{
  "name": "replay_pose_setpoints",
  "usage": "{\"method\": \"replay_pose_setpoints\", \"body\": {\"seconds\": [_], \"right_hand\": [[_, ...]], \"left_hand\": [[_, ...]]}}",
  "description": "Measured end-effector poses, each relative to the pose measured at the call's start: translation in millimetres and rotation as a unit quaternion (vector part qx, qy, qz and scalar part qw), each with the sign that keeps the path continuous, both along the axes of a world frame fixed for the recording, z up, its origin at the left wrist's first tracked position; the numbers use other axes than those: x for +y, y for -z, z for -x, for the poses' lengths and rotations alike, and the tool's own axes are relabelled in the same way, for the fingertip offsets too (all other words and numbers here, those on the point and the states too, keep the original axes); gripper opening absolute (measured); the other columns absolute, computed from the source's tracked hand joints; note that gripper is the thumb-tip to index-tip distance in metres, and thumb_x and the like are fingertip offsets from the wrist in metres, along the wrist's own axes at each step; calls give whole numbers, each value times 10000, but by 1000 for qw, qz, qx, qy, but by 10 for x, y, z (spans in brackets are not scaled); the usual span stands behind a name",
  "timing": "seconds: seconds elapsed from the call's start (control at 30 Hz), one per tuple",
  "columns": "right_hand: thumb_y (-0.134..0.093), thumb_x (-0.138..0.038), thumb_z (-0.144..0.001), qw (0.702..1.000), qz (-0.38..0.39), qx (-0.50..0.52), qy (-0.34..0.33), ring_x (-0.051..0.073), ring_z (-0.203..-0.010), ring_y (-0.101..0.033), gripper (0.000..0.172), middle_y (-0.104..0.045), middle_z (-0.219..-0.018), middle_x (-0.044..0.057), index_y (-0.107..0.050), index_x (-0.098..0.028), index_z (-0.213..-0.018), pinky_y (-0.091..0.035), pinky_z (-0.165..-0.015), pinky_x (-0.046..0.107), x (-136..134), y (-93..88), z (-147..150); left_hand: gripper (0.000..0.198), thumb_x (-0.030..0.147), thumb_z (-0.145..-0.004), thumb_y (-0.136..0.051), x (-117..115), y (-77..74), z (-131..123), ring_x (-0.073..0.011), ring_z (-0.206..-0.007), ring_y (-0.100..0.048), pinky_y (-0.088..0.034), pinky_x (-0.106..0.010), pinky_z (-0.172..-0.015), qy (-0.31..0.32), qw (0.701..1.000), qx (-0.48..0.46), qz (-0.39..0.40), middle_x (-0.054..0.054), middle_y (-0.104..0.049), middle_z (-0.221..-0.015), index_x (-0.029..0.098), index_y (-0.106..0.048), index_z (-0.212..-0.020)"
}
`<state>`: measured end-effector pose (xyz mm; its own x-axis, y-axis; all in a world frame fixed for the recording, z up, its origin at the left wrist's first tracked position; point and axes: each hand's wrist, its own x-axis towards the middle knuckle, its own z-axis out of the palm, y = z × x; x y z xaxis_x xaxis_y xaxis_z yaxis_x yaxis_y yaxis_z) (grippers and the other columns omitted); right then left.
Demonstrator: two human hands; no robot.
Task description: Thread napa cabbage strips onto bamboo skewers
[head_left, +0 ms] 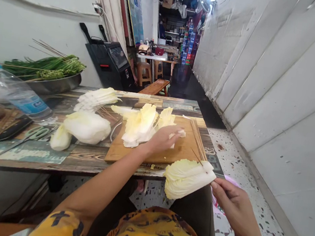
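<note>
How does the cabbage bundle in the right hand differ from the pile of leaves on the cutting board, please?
The cabbage bundle is held in the air by the right hand; the pile of leaves lies on the cutting board, touched by the left hand. The bundle is compact and stacked; the pile is loose and spread. Both are pale yellow-green with white stems.

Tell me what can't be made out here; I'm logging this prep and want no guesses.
Head view: left hand covers whatever it touches among yellow-white cabbage leaves.
Head view: right hand pinches folded pale-green cabbage leaves; any skewer inside is hidden by them.
Head view: clear plastic bottle is blurred, label unreadable.
</note>
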<state>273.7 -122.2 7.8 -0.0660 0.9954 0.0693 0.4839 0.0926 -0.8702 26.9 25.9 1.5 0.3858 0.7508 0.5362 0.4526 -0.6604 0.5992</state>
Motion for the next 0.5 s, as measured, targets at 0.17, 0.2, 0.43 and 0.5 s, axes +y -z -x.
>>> {"method": "replay_pose_setpoints", "body": {"seconds": [0.17, 0.2, 0.43, 0.5], "right_hand": [[-535, -449, -866, 999, -35, -10, -8, 171, -628, -603, 338, -678, -704, 30, -734, -189, -950, -494, -564, 244, 13, -38, 18], [-535, -442, -868, 999, -42, -14, -13, 178, -649, -618, 333, -686, -711, 32, -734, -190, -952, -504, -581, 246, 12, -47, 21], [-519, -382, -894, 996, -74, -38, -21, 160, -606, -617, 289, -649, -642, 6, -728, -192, -955, -495, -552, 224, -16, -151, 40], [-506, -352, -906, 993, -83, -56, -55, 148, -593, -613, 277, -657, -661, 5, -724, -194, -969, -490, -542, 213, 0, -188, 63]], "left_hand": [[233, 313, -876, -525, -41, -197, 97, -211, -985, -635, -448, -350, -914, -14, 960, -250, 123, -94, -704, -1056, 160, -633, -1014], [209, 318, -864, -552, -79, -239, 142, -200, -962, -640, -457, -343, -896, -5, 939, -315, 138, -83, -710, -1022, 168, -618, -994], [164, 255, -755, -711, -659, -490, 627, -148, -725, -632, -497, -307, -764, 69, 867, -448, 206, -15, -689, -758, 187, -605, -860], [194, 258, -731, -736, -826, -475, 690, -142, -669, -609, -494, -284, -691, 78, 868, -423, 250, -12, -668, -708, 183, -617, -864]]}}
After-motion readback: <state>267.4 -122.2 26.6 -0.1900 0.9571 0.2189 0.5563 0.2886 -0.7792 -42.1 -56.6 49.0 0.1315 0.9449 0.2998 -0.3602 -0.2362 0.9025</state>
